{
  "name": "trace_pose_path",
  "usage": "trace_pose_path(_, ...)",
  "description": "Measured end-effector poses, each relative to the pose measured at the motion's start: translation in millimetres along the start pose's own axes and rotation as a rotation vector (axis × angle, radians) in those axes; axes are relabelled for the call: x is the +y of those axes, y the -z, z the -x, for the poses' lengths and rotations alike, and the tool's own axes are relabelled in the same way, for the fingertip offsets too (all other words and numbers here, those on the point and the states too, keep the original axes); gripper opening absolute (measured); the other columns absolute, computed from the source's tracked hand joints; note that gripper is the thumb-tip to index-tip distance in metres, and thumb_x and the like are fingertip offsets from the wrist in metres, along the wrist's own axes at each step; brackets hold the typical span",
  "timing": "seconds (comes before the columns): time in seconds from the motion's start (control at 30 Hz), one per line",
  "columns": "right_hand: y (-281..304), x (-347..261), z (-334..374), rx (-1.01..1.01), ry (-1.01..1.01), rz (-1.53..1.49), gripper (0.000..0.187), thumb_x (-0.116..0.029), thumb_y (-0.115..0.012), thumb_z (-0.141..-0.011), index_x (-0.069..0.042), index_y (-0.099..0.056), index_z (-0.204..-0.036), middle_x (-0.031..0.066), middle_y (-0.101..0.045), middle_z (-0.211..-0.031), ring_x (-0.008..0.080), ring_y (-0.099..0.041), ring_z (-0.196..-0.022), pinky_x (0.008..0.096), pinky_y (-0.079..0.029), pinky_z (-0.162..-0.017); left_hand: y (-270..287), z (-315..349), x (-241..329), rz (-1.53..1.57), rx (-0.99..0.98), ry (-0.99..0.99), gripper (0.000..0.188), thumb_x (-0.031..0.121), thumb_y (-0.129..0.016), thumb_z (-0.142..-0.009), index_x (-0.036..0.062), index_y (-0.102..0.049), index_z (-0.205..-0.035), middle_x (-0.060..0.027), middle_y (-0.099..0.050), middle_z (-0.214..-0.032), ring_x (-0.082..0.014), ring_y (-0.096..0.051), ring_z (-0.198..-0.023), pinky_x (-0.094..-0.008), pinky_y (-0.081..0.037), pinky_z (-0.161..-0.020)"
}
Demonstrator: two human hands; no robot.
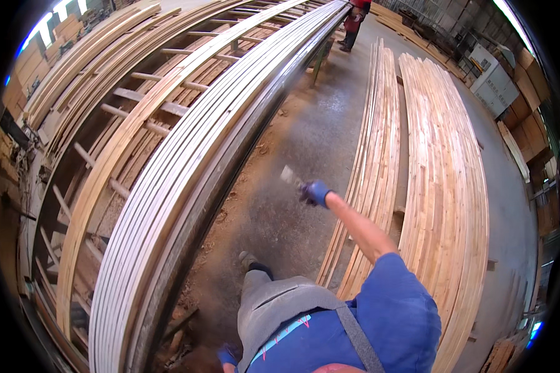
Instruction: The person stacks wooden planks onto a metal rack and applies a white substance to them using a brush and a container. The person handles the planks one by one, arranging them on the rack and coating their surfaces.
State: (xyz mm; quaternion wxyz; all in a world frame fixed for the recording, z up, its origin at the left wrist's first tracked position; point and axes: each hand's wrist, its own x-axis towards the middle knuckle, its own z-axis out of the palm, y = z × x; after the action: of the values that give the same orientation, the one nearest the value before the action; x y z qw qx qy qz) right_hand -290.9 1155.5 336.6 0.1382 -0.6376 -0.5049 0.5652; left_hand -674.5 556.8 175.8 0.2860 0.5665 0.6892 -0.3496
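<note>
My right hand [316,193], in a blue and dark work glove, reaches out over the concrete floor, between the timber rack and the boards on the right. Its fingers are closed around a small flat tool [288,174] with a pale, wide end; blur hides whether it is a brush or a scraper. That tool touches nothing else. My left hand [226,356] hangs low by my left hip at the bottom edge. Only a bit of its blue glove shows and its fingers are hidden. Nearest to it are the long pale boards [168,180] on the rack.
A dark metal rail [230,174] edges the rack, which has crossbars [115,112]. Long board stacks [445,161] lie on my right. Wood shavings [230,199] litter the floor beside the rack. A person [354,22] stands at its far end. Grey cabinets [494,81] stand far right.
</note>
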Motion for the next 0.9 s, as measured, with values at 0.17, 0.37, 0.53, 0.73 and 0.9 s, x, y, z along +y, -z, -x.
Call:
trace_pose_path(0.17,83.3,-77.2,-114.7,0.169,0.001,-0.02,0.036,-0.035,-0.048,-0.094,-0.003,-0.066,-0.089,0.0146,-0.072,-0.08,0.0222,-0.062,-0.052,0.0359,-0.046,-0.044,23.0,-64.4,0.9,0.618,-0.002,0.043,0.039,0.037,-0.046,-0.098,0.0095,-0.056,-0.124,-0.0105,-0.062,-0.118,-0.0214,-0.058,-0.11,-0.0386,-0.049,-0.087)
trace_pose_path(0.37,152.6,-164.1,-213.8,0.166,0.04,-0.009,0.034,-0.035,-0.054,-0.092,-0.004,-0.066,-0.097,0.0136,-0.072,-0.08,0.0173,-0.055,-0.046,0.0331,-0.043,-0.04,135.6,-120.1,1.6,2.091,-0.14,0.359,0.043,0.041,-0.044,-0.098,0.0133,-0.053,-0.129,-0.0116,-0.059,-0.124,-0.0248,-0.055,-0.114,-0.0429,-0.044,-0.094)
trace_pose_path(0.53,192.8,-223.9,-284.5,0.128,0.078,0.093,0.03,-0.028,-0.053,-0.092,-0.001,-0.066,-0.094,0.0137,-0.071,-0.075,0.0177,-0.055,-0.044,0.0329,-0.044,-0.04,204.4,-141.4,41.0,2.423,-0.2,0.47,0.046,0.044,-0.041,-0.097,0.0165,-0.051,-0.133,-0.0124,-0.057,-0.129,-0.0277,-0.053,-0.118,-0.0464,-0.04,-0.099)
trace_pose_path(0.73,210.9,-261.1,-302.3,0.025,0.152,0.08,0.025,-0.022,-0.056,-0.089,0.001,-0.066,-0.084,0.0144,-0.07,-0.071,0.017,-0.055,-0.044,0.0299,-0.045,-0.042,236.1,-152.9,104.2,1.992,-0.101,0.36,0.045,0.043,-0.04,-0.097,0.0162,-0.052,-0.132,-0.0134,-0.057,-0.129,-0.0287,-0.053,-0.118,-0.0465,-0.04,-0.099)
trace_pose_path(0.9,205.8,-279.3,-286.6,0.022,0.195,0.076,0.026,-0.023,-0.057,-0.089,0.001,-0.066,-0.083,0.0145,-0.069,-0.068,0.0147,-0.052,-0.043,0.029,-0.043,-0.041,237.9,-174.7,115.2,1.715,-0.063,0.251,0.044,0.041,-0.04,-0.098,0.0153,-0.053,-0.13,-0.0141,-0.058,-0.128,-0.0292,-0.054,-0.116,-0.046,-0.041,-0.099)
